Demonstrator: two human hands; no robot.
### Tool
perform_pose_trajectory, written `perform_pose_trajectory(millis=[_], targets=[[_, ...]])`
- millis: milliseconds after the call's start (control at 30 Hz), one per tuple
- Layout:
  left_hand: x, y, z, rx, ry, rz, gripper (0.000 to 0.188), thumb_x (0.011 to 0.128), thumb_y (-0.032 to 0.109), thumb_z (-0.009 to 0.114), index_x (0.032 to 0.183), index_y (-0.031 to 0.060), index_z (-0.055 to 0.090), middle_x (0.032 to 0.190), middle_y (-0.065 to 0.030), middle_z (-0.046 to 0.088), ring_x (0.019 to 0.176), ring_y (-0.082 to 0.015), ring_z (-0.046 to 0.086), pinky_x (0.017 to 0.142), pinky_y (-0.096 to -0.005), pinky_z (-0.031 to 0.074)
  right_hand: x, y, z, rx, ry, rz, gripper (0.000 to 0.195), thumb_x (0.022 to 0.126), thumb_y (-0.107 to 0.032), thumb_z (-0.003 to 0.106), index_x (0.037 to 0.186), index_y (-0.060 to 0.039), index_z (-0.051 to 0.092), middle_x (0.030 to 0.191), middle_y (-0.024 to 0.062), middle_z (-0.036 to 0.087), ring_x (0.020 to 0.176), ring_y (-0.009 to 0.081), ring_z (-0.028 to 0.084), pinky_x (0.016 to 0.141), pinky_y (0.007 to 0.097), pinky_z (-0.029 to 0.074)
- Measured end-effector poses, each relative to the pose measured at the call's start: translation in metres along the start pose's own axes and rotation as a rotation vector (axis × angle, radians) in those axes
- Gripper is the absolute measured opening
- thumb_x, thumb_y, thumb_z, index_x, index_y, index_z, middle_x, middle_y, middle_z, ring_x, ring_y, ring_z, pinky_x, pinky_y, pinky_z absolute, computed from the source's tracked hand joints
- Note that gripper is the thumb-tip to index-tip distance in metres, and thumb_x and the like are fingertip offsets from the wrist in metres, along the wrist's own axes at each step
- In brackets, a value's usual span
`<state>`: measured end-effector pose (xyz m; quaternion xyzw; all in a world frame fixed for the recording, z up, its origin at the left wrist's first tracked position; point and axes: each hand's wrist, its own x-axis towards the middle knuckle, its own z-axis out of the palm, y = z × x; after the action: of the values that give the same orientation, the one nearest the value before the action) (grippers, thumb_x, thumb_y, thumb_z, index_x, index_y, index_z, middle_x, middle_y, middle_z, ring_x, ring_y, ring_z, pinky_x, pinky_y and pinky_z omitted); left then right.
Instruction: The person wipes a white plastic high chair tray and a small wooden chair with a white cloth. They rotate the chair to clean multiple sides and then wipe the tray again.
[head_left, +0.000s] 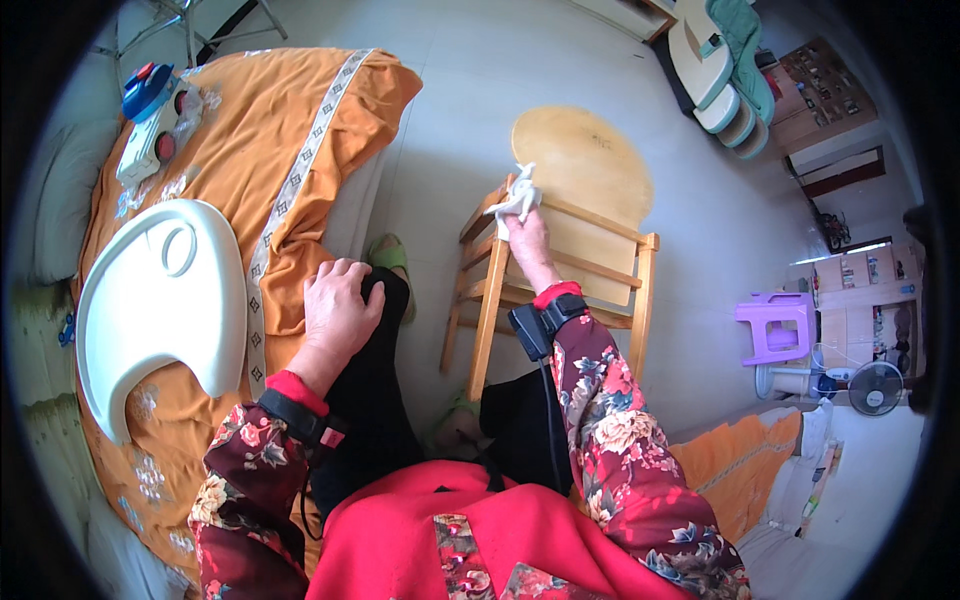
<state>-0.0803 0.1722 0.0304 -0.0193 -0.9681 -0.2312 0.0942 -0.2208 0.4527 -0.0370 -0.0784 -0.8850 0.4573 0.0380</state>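
My right hand (531, 244) grips a crumpled white cloth (519, 196) against the top corner of a wooden chair frame (491, 315). Behind the frame's rails lies a rounded, pale wooden board (585, 161). My left hand (341, 311) rests on my left knee with nothing in it, its fingers a little spread. To its left, a white plastic tray (161, 300) with a ring-shaped recess and a curved cut-out lies on the orange bed cover (300, 90).
A blue and white toy vehicle (150, 124) stands on the bed cover. At the right are a purple plastic stool (776, 326) and an electric fan (876, 388). A seat with a green pad (739, 52) stands at the upper right. Green slippers (388, 253) are on my feet.
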Motion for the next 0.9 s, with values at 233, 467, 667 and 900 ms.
perform_pose_trajectory(millis=[233, 467, 667, 900], targets=[[0.002, -0.002, 0.002, 0.027, 0.019, 0.003, 0.023, 0.079, 0.027, 0.065, 0.092, 0.0076, 0.067, 0.093, -0.007, 0.064, 0.097, -0.0268, 0.058, 0.083, -0.0413, 0.044, -0.037, 0.005, -0.01, 0.091, -0.08, -0.062, 0.03, 0.087, -0.018, 0.062, 0.114, -0.0049, 0.059, 0.102, 0.0187, 0.067, 0.097, 0.0325, 0.066, 0.084, 0.0401, 0.051], [0.004, 0.002, 0.002, 0.042, 0.021, 0.023, 0.024, 0.08, 0.029, 0.063, 0.091, 0.0074, 0.067, 0.093, -0.0077, 0.064, 0.097, -0.0271, 0.058, 0.082, -0.0415, 0.044, -0.116, 0.018, -0.017, 0.009, -0.137, -0.076, 0.032, 0.085, -0.017, 0.062, 0.113, -0.0011, 0.057, 0.098, 0.0223, 0.066, 0.092, 0.039, 0.065, 0.081, 0.0438, 0.052], [0.001, -0.003, 0.004, 0.047, 0.033, 0.018, 0.026, 0.08, 0.029, 0.063, 0.093, 0.0066, 0.067, 0.094, -0.0085, 0.065, 0.097, -0.0275, 0.058, 0.082, -0.0424, 0.045, -0.211, 0.035, -0.025, 0.012, -0.286, -0.105, 0.027, 0.086, -0.016, 0.06, 0.107, -0.0003, 0.059, 0.093, 0.022, 0.066, 0.09, 0.0403, 0.064, 0.078, 0.0445, 0.052], [-0.001, -0.003, 0.007, 0.033, 0.056, 0.021, 0.028, 0.079, 0.029, 0.063, 0.095, 0.006, 0.067, 0.097, -0.0092, 0.065, 0.099, -0.0279, 0.058, 0.084, -0.0432, 0.045, -0.238, 0.0, -0.083, -0.213, -0.957, 0.003, 0.029, 0.081, -0.014, 0.064, 0.109, -0.0082, 0.065, 0.09, 0.012, 0.069, 0.089, 0.0234, 0.068, 0.083, 0.0345, 0.051]])
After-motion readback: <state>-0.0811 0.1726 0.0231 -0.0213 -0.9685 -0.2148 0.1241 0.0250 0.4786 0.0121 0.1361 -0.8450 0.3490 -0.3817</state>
